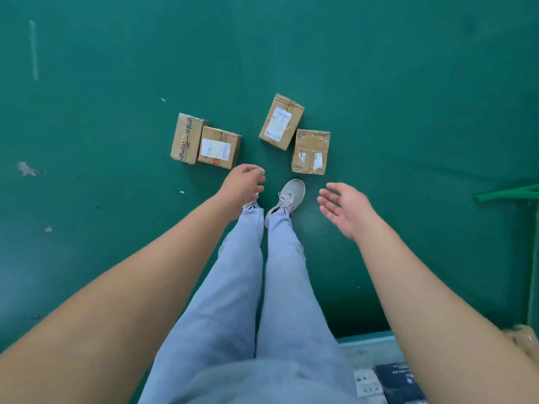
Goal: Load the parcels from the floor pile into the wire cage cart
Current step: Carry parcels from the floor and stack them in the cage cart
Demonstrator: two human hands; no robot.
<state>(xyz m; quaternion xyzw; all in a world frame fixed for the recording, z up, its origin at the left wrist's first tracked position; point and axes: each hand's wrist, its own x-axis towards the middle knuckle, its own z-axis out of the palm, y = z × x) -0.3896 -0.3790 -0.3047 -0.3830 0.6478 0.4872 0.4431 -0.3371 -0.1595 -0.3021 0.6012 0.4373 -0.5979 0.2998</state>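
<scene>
Green floor (116, 68) fills the frame; scuffs and small white scraps on it left of the boxes. Landmark: right shoe (287, 198), grey, laced, toe pointing up-frame.

Legs in light blue jeans (262, 287) run from bottom centre up to the shoe. Left shoe mostly hidden under the left hand.

Four cardboard boxes on the floor beyond the shoe, two pairs:
- box A (186, 138), far left of shoe, taped, dark lettering along the tape, not legible.
- box B (219, 147), touching A's right side, white shipping label plus small red mark. Print unreadable.
- box C (281, 121), straight ahead of the shoe, furthest out, tilted, long white label, text blurred.
- box D (311, 151), nearest the shoe, just ahead and right of the toe, corner about touching C. Two small white labels, creased tape.

Left hand (243, 185): just left of the shoe, below B, fingers loosely curled, holding nothing.
Right hand (342, 207): right of the shoe, below D, palm turned inward, fingers spread and relaxed, holding nothing.

Green bar (507, 193) at the right edge, well right of the shoe. Can't tell what it belongs to.

Bottom right, behind the shoe: pale slab with a dark printed item (399, 383) and a white printed card (367, 383) beside it; text too small to read.
</scene>
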